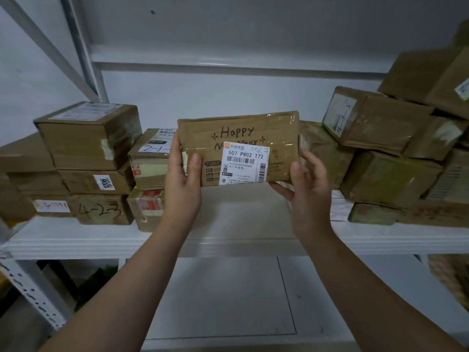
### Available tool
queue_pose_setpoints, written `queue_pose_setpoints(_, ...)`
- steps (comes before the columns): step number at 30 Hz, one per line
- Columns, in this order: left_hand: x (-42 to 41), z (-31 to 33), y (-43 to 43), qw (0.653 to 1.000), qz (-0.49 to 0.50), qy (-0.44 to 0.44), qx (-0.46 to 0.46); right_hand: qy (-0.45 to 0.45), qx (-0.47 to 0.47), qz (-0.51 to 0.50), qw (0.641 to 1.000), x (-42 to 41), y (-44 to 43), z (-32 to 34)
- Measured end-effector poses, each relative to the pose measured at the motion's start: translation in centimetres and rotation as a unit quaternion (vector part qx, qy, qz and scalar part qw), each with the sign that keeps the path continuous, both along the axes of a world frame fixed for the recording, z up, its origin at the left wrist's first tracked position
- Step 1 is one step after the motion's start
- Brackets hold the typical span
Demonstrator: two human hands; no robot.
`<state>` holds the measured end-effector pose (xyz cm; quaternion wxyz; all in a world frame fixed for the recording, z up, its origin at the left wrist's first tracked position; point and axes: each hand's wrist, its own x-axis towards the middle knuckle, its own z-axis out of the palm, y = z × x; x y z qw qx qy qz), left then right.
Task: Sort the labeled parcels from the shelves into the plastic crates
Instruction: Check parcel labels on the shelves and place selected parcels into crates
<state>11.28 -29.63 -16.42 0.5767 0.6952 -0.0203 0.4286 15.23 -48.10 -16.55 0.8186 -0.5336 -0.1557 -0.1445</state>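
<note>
While left hand (pixel 181 184) & right hand (pixel 309 189) grip the box (pixel 241 132) ends w/ curled fingers, glossy tape (pixel 281 117) may let it slip.

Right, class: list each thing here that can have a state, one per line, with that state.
Happy New Year parcel: held up above the shelf, taped shut, label facing the camera.
Left hand: grips the parcel's left end.
Right hand: holds the parcel's right end.
Left boxes: stacked flat, sealed.
Right boxes: piled unevenly, top ones tilted.
</note>
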Motion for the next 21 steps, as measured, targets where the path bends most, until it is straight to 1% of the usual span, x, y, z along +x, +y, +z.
queue_pose_setpoints(5,0.2,-0.1,0.6,1.0,-0.005,0.001,-0.013,-0.011,-0.009,-0.003,1.0,0.2,0.6,-0.3)
queue_pose_setpoints(9,0.1,-0.1,0.8,1.0,0.012,0.0,-0.013,-0.014,-0.004,-0.002,1.0,0.3,1.0,-0.1)
queue_pose_setpoints(14,-1.2,0.3,1.0,0.999,-0.015,-0.025,-0.024,0.029,0.055,-0.03,0.998,0.4,1.8,0.9)
queue_pose_setpoints(15,-1.7,0.3,1.2,0.999,-0.016,-0.032,0.002,0.043,0.063,-0.044,0.996,0.6,1.9,1.1)
queue_pose_setpoints(18,-3.3,0.5,2.7,0.988,-0.03,-0.021,0.15,0.093,0.08,-0.057,0.991,1.7,2.4,2.4)
queue_pose_setpoints(20,-4.1,0.9,4.1,0.963,-0.046,0.003,0.265,0.144,0.08,-0.019,0.986,2.9,3.2,3.4)
queue_pose_setpoints(21,-4.3,1.2,4.7,0.943,-0.037,0.01,0.33,0.165,0.071,0.013,0.984,3.4,3.7,3.8)
